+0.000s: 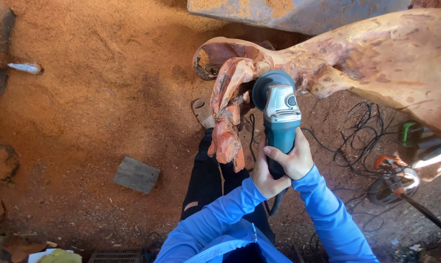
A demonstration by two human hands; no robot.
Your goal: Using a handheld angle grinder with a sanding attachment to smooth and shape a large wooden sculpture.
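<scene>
Teal-bodied angle grinder [279, 124] sits centre frame in the head view, long axis running near vertical in the picture: disc guard and grey gear head point away from the person, tail and cord point back toward the body. Left hand [265, 173] and right hand [294, 158] both wrap closed around the grinder's rear handle, fingers curled tight, touching each other. Disc end lies against a twisted reddish root limb [226, 109] that hangs down from a large carved wood trunk [376, 61] crossing the upper right. Ground is red sawdust [98, 83]. A grey wooden block [136, 174] lies left of the person's dark trouser leg [203, 182]. Tangled black cables [362, 129] and other power tools [401, 170] lie at right.
</scene>
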